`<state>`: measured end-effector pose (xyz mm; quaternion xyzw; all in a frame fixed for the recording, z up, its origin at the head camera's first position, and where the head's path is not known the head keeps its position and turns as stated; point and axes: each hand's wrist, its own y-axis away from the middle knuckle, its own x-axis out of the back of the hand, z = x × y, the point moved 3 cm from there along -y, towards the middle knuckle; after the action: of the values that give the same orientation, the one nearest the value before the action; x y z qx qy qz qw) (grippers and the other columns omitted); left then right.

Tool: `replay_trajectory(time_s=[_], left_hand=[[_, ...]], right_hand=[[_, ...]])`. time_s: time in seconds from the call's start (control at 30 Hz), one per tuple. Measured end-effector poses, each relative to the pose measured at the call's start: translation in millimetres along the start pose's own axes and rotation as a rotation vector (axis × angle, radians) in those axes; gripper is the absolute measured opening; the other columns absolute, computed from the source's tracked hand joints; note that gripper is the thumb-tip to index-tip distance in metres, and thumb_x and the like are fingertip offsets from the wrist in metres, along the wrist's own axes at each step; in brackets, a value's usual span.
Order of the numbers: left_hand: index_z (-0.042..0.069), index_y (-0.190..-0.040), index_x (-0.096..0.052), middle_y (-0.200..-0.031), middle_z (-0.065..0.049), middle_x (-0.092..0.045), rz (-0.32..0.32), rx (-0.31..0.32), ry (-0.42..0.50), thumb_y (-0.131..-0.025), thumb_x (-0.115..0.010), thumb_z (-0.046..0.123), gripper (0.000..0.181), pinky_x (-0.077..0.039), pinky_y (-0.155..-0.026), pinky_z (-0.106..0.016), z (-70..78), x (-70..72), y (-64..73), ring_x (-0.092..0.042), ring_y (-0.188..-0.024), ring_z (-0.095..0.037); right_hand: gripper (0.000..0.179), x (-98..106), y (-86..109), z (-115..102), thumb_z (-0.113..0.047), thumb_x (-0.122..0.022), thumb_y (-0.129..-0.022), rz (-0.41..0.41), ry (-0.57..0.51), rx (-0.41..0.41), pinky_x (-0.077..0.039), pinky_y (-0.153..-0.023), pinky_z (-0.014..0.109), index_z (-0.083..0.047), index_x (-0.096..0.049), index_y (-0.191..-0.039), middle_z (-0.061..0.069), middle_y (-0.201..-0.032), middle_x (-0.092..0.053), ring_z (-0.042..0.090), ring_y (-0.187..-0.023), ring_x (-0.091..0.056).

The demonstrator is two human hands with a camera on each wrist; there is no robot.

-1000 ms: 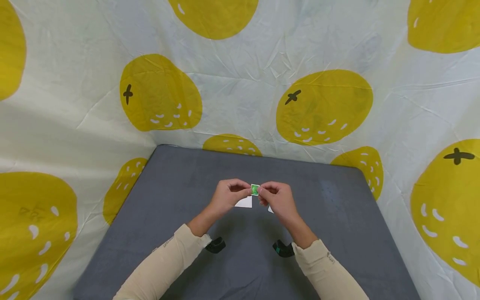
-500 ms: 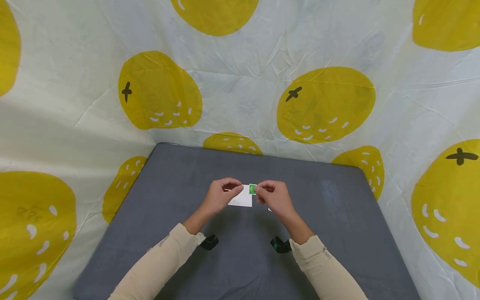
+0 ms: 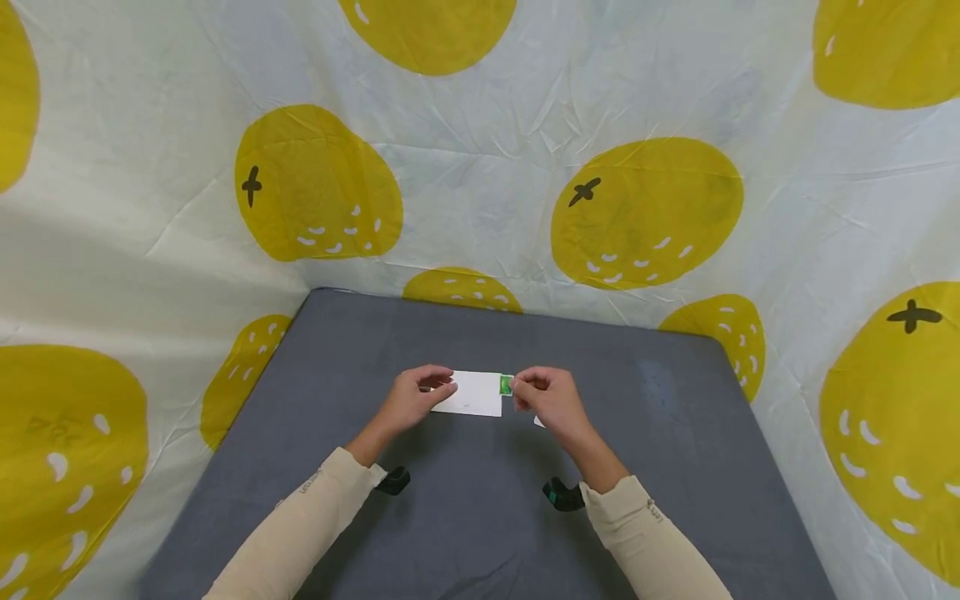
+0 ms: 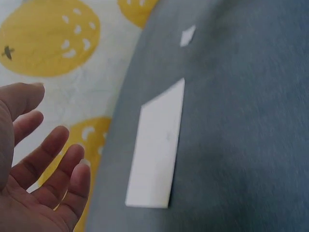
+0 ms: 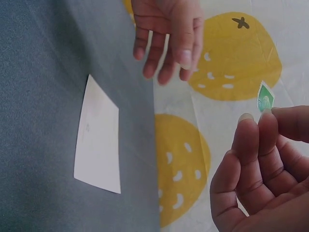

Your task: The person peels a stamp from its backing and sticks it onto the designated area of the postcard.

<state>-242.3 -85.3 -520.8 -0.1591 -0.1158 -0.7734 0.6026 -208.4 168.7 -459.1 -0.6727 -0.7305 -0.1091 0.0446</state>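
Between thumb and index finger, my right hand (image 3: 553, 398) pinches a small green postage stamp (image 5: 265, 97) with a white toothed edge. In the head view the stamp appears just off the right edge of a white envelope (image 3: 478, 394); the right wrist view shows it held up above the table. My left hand (image 3: 408, 400) hovers by the envelope's left end, fingers loosely bent and holding nothing. The envelope lies flat, with a small faint mark near its lower edge. A small white paper piece (image 4: 188, 36) lies on the table, partly hidden by my right hand in the head view.
A grey cloth-covered table (image 3: 480, 525) carries everything. Behind it and at both sides hangs a white curtain (image 3: 480, 200) printed with yellow fruit. Dark wrist camera mounts (image 3: 562, 494) stick out below both forearms.
My left hand has let go of the stamp and moved left, uncovering more of the envelope. The stamp stays in my right hand, which has hardly moved.
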Motion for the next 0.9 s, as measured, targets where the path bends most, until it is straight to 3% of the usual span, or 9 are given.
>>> replay_trajectory(time_s=[0.2, 0.47, 0.9], left_hand=[[0.012, -0.129, -0.073, -0.123, -0.007, -0.075, 0.001, 0.021, -0.029, -0.096, -0.078, 0.032, 0.039, -0.058, -0.083, -0.033, -17.0, 10.0, -0.7, -0.07, -0.11, -0.026], [0.014, -0.13, -0.073, -0.13, -0.009, -0.073, 0.035, 0.046, -0.098, -0.095, -0.078, 0.033, 0.041, -0.057, -0.098, -0.05, -30.1, 17.8, -3.0, -0.068, -0.118, -0.03], [0.009, -0.129, -0.073, -0.132, -0.012, -0.07, 0.061, 0.011, -0.235, -0.096, -0.077, 0.032, 0.041, -0.057, -0.099, -0.054, -37.7, 28.4, -6.2, -0.068, -0.12, -0.035]], right_hand=[[0.017, 0.9, 1.4, 1.0, -0.008, -0.071, -0.098, -0.002, 0.002, 0.002, -0.062, -0.074, 0.033, 0.01, -0.073, -0.097, 0.001, -0.068, -0.066, 0.016, -0.067, -0.066], [0.017, 2.0, 1.2, 5.2, -0.007, -0.07, -0.098, -0.01, -0.012, -0.009, -0.062, -0.075, 0.031, 0.009, -0.073, -0.098, 0.0, -0.067, -0.065, 0.018, -0.068, -0.067], [0.018, 4.0, 4.8, 7.1, -0.007, -0.07, -0.098, -0.019, -0.018, -0.013, -0.06, -0.074, 0.029, 0.011, -0.072, -0.099, 0.0, -0.067, -0.065, 0.02, -0.068, -0.067]])
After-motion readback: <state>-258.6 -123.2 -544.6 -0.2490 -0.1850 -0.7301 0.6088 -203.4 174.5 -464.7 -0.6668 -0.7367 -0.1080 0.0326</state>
